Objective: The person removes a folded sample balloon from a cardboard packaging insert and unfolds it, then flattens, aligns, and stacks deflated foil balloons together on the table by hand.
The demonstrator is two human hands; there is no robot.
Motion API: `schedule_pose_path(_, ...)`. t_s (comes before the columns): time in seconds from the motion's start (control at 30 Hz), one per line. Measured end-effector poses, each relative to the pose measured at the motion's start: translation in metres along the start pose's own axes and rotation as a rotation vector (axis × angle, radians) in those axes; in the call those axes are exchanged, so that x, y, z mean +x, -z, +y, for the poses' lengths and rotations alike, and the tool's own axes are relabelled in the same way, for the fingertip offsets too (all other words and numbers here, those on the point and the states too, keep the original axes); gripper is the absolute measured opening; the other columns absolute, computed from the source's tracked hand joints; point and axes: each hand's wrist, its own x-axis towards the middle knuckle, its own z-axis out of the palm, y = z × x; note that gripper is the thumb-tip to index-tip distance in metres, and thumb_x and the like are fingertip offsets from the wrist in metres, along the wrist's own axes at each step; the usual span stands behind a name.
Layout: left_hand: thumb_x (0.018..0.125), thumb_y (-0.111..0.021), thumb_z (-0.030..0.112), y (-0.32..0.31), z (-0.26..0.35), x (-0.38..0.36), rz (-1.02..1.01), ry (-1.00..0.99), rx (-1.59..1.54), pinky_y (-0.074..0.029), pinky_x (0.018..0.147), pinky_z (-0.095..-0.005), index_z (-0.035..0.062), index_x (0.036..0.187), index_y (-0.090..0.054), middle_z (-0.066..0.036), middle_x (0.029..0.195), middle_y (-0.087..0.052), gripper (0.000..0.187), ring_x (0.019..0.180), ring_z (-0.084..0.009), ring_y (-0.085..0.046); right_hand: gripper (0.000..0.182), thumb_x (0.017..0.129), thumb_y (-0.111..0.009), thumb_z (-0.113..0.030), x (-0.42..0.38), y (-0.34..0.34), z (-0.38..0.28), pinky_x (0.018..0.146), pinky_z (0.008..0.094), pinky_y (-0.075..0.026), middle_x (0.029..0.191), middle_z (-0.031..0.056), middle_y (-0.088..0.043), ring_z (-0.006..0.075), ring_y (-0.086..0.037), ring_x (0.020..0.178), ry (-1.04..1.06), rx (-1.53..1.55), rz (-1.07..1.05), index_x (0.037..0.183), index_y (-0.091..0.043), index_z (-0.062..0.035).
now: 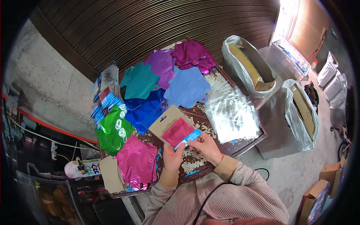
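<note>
My left hand and my right hand both grip the lower end of a brown header card with a folded pink foil piece on it. A blue label strip lies under my right fingers and thumb. Around my hands are flat foil balloons in stacks: pink beside my left wrist, green with white ribbon coils on top, dark blue, light blue, teal, purple and magenta.
A pile of clear plastic sleeves covers the table's right side. Packed blue-labelled packets are heaped at its left edge. Two white bags with cardboard stand on the right. A ribbed shutter rises behind the worn table.
</note>
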Motion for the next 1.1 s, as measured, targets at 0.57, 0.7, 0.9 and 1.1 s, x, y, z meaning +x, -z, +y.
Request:
schedule_pose_path(0.57, 0.087, -0.06, 0.001, 0.003, 0.002, 0.001, 0.059, 0.182, -0.086, -0.045, 0.048, -0.019, 0.0029, 0.118, -0.047, -0.009, 0.095, -0.062, 0.034, 0.065, -0.0121, -0.056, 0.004, 0.085, -0.061, 0.001, 0.015, 0.021, -0.006, 0.063, 0.0187, -0.048, 0.079, 0.0052, -0.063, 0.0098, -0.057, 0.066, 0.016, -0.072, -0.024, 0.089, -0.061, -0.0004)
schedule_pose_path(0.7, 0.088, -0.06, 0.002, 0.004, 0.002, 0.001, 0.042, 0.181, -0.061, -0.045, 0.049, -0.0186, 0.0028, 0.118, -0.047, -0.009, 0.094, -0.062, 0.033, 0.065, -0.0118, -0.056, 0.011, 0.086, -0.062, -0.002, 0.016, 0.025, -0.006, 0.061, 0.0169, -0.048, 0.079, 0.0048, -0.063, 0.0095, -0.058, 0.064, -0.046, -0.118, -0.079, 0.096, -0.061, 0.0)
schedule_pose_path(0.9, 0.089, -0.06, 0.003, 0.0, 0.004, 0.001, 0.095, 0.162, -0.022, -0.044, 0.048, -0.0184, 0.0024, 0.115, -0.047, -0.008, 0.091, -0.061, 0.03, 0.065, -0.0112, -0.055, 0.012, 0.088, -0.06, -0.004, 0.013, 0.019, 0.003, 0.062, 0.0166, -0.05, 0.08, 0.0058, -0.064, 0.0101, -0.061, 0.065, -0.051, 0.004, -0.083, 0.099, -0.061, 0.0)
schedule_pose_path(1.1, 0.089, -0.06, 0.006, 0.003, 0.006, 0.004, 0.078, 0.121, -0.039, -0.044, 0.049, -0.0184, 0.0018, 0.113, -0.047, -0.007, 0.088, -0.06, 0.027, 0.063, -0.0101, -0.055, 0.012, 0.088, -0.061, -0.005, 0.009, 0.015, -0.001, 0.063, 0.0169, -0.052, 0.081, 0.0073, -0.066, 0.0108, -0.064, 0.068, -0.116, -0.03, -0.177, 0.099, -0.062, 0.0)
